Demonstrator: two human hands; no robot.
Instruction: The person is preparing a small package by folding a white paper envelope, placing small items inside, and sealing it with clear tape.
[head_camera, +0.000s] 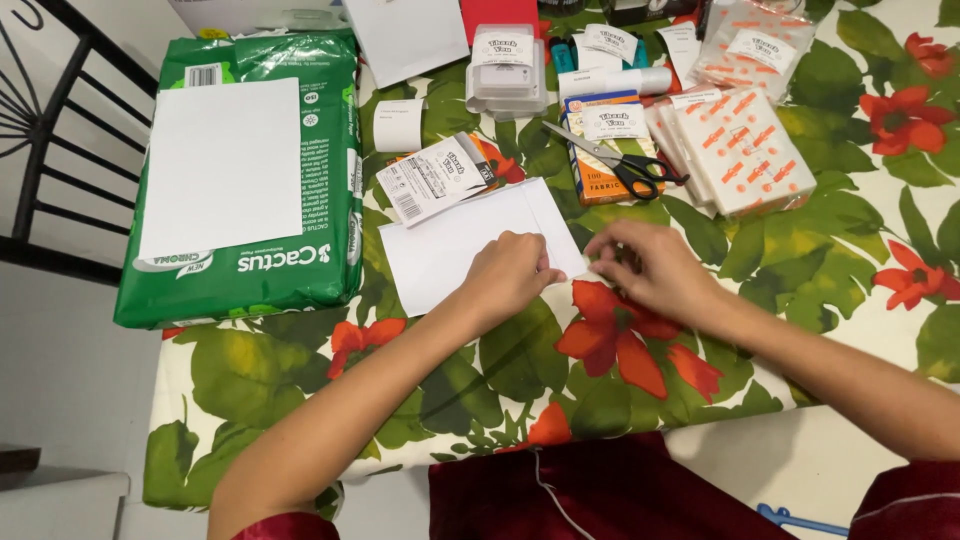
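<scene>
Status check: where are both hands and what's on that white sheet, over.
Left hand pressing flat on the white paper. Right hand at the paper's right edge, fingers curled. Labelled packet overlaps the paper's top corner; scissors lie clear.

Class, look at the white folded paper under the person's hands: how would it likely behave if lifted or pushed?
The white folded paper looks thin, so probably light and floppy when lifted. It lies flat on the flowered tablecloth, so it would likely slide, not roll. The left hand presses it, perhaps to stop slipping.
</scene>
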